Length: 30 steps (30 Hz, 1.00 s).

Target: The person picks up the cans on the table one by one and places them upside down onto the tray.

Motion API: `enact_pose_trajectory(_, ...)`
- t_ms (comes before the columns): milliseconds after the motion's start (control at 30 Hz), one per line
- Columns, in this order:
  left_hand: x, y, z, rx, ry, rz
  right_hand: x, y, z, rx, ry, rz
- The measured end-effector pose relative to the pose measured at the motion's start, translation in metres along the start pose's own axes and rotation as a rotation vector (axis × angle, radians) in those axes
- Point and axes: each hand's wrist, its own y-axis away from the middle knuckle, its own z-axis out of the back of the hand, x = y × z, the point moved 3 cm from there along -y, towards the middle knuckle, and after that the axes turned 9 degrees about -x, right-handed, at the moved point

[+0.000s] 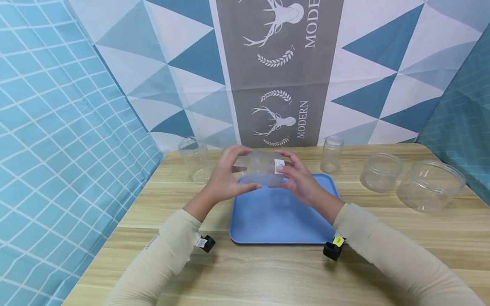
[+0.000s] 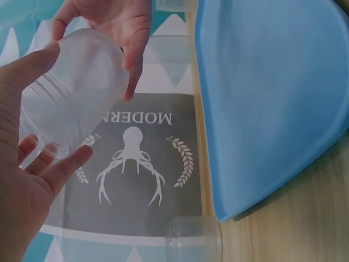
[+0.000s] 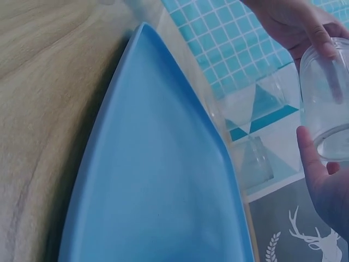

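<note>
A clear plastic jar (image 1: 260,168) is held on its side in the air above the far part of a blue tray (image 1: 283,216). My left hand (image 1: 226,176) grips its ringed mouth end, thumb and fingers spread round the rim, as the left wrist view shows on the jar (image 2: 90,82). At the base end, my right hand (image 1: 300,178) holds the jar between thumb and fingers, beside a small white label (image 1: 279,166). In the right wrist view the jar (image 3: 322,98) is partly cut off by the frame edge.
A tall clear jar (image 1: 194,163) stands at the back left of the wooden table (image 1: 268,276). To the right of the tray are a narrow jar (image 1: 331,155), a low wide jar (image 1: 380,172) and a larger one (image 1: 428,189). Patterned cloth (image 1: 275,76) hangs behind.
</note>
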Motion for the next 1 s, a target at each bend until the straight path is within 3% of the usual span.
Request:
enact_pose_trajectory(133, 0.002, 0.0, -0.005, 0.002, 0.02, 0.006, 0.001, 0.001, 0.005, -0.009, 0.012, 0.016)
enact_pose_trajectory(400, 0.038, 0.004, -0.014, 0.034, 0.017, 0.032, 0.0, 0.003, 0.012, -0.017, 0.02, 0.031)
enact_pose_trajectory(1000, 0.047, 0.013, -0.007, 0.069, -0.022, 0.031, 0.007, 0.011, 0.038, -0.037, 0.063, 0.07)
